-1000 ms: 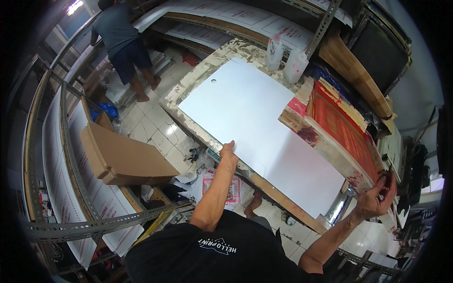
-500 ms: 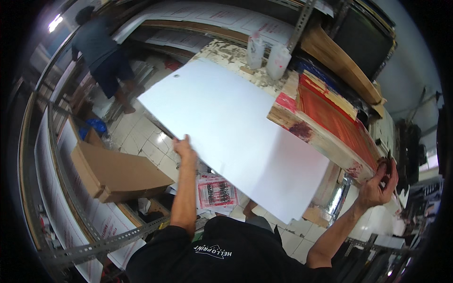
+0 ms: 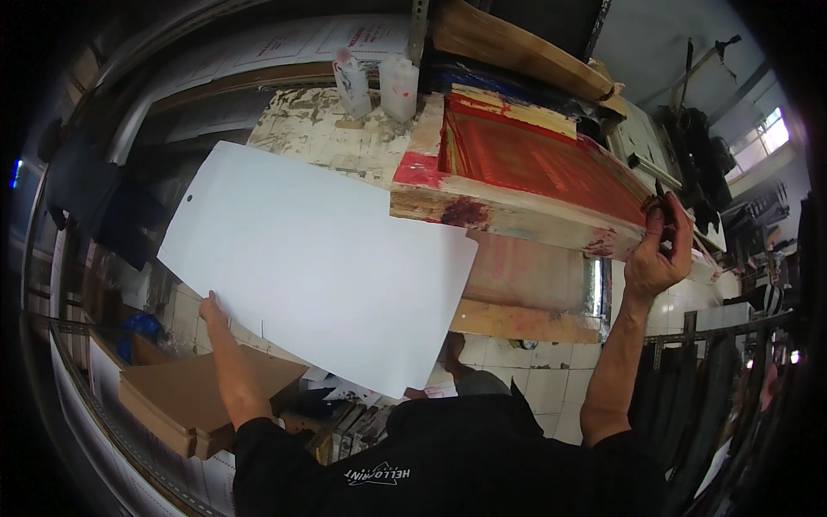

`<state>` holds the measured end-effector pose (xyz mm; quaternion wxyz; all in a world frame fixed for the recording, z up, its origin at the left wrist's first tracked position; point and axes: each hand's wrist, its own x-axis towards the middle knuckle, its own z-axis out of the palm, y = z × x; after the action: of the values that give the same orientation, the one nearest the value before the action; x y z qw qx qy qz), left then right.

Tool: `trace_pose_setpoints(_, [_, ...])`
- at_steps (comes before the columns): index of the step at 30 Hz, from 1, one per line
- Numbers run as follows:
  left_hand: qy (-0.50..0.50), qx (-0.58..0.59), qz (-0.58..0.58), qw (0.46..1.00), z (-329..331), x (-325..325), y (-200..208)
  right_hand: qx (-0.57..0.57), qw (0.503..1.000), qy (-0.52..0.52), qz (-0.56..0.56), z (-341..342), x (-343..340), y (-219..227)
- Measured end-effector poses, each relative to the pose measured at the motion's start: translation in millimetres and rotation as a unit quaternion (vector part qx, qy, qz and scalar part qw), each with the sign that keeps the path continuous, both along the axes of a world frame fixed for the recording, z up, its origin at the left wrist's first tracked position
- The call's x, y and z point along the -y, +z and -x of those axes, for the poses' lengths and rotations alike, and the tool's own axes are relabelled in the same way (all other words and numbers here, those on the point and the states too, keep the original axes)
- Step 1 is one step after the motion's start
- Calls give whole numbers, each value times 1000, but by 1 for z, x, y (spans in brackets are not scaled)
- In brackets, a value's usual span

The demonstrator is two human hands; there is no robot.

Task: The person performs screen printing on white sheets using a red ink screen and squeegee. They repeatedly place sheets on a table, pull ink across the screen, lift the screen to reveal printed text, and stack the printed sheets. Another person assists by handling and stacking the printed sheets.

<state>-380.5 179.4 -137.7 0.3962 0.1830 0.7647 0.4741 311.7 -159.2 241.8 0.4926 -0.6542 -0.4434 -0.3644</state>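
Note:
A large white sheet (image 3: 319, 250) with a small hole near its far left corner lies slanted before me, its right part passing under a wooden screen-printing frame (image 3: 517, 215). Red ink stains the frame and its mesh (image 3: 525, 159). At the near left edge of the sheet, my left hand (image 3: 211, 308) is closed on it, thumb along the edge. My right hand (image 3: 659, 250) grips the frame's near right corner with bent fingers, next to a small dark piece. Part of the fingertips is hidden there.
Two ink-stained plastic bottles (image 3: 398, 89) stand on a paint-splattered tabletop (image 3: 301, 129) behind the sheet. A stained board (image 3: 525, 276) shows below the frame. Cardboard (image 3: 198, 392) lies at lower left beside metal racking. Another person (image 3: 103, 198) is at far left, dim. A long wooden board (image 3: 517, 47) leans behind the frame.
The view has turned to the right, so most things appear farther left. The sheet has shifted left relative to the frame, with my left hand at its edge. My right hand stays at the frame's corner.

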Motion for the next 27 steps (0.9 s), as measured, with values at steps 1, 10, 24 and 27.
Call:
trace_pose_setpoints(1, [9, -1, -10, 1000, 7, 6, -2, 0, 1000, 4, -1, 3, -2, 0])
trace_pose_setpoints(10, [22, 73, -7, 997, -127, 164, 14, -44, 999, 15, -20, -1, 3, -10])
trace_pose_setpoints(24, [-87, 69, -145, 983, -11, 74, 11, -93, 993, 51, -49, -6, -7, -11])
trace_pose_setpoints(27, [-185, 18, -94, 978, 3, 48, 4, -85, 995, 41, -41, -10, -5, -13])
